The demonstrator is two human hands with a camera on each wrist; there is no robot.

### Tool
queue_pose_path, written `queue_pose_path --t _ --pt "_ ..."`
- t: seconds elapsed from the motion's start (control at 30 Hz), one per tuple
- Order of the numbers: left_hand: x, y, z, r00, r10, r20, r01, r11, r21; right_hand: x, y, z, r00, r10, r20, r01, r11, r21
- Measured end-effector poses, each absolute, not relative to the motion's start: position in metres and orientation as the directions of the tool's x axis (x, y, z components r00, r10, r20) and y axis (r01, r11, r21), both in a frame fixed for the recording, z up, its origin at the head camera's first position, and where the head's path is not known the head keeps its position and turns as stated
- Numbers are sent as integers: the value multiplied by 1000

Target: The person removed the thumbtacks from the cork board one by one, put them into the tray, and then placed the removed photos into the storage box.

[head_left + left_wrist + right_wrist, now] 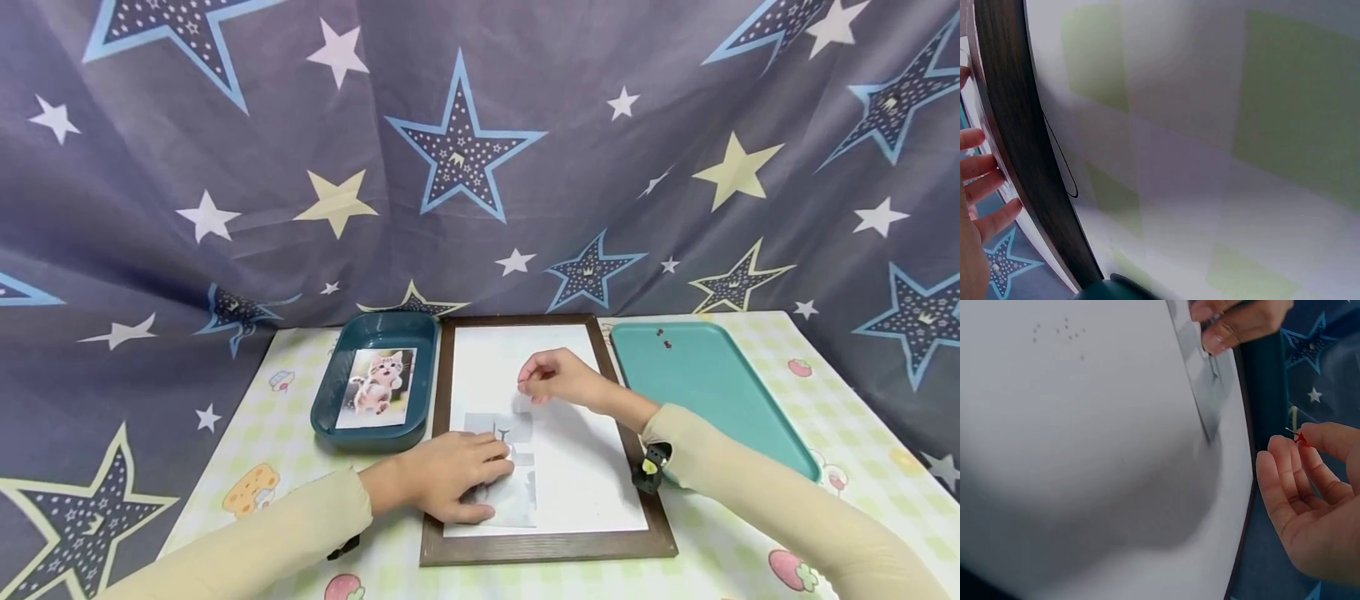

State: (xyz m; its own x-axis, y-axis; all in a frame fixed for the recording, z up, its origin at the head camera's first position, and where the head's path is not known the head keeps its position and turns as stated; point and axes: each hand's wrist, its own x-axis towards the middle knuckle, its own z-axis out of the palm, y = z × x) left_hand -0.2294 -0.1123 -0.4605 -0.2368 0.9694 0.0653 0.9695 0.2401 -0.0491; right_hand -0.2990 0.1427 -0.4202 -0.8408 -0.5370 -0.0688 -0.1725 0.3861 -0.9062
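Observation:
A brown-framed white board (547, 546) lies flat in the middle of the table. On its lower left part lies a greyish photo (519, 496). My left hand (480, 475) rests flat on the photo and presses it down with straight fingers (1229, 328). My right hand (536, 385) hovers over the board's centre, just above the photo's top edge (1200, 387). Its thumb and forefinger pinch a small red pushpin (1298, 437). In the left wrist view my left fingertips (988, 187) lie beside the dark frame (1019, 144).
A dark teal tray (330, 417) left of the board holds a kitten photo (377, 387). A light teal tray (712, 400) on the right holds a few small pushpins (663, 337). A star-patterned cloth (465, 158) hangs behind the checked tablecloth (247, 450).

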Motion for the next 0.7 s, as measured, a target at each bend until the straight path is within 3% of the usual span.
queue_pose_path --t 0.7 --pt "-228 -113 -461 -259 965 44 964 261 -44 -313 206 -378 -921 -387 -55 -89 344 -935"
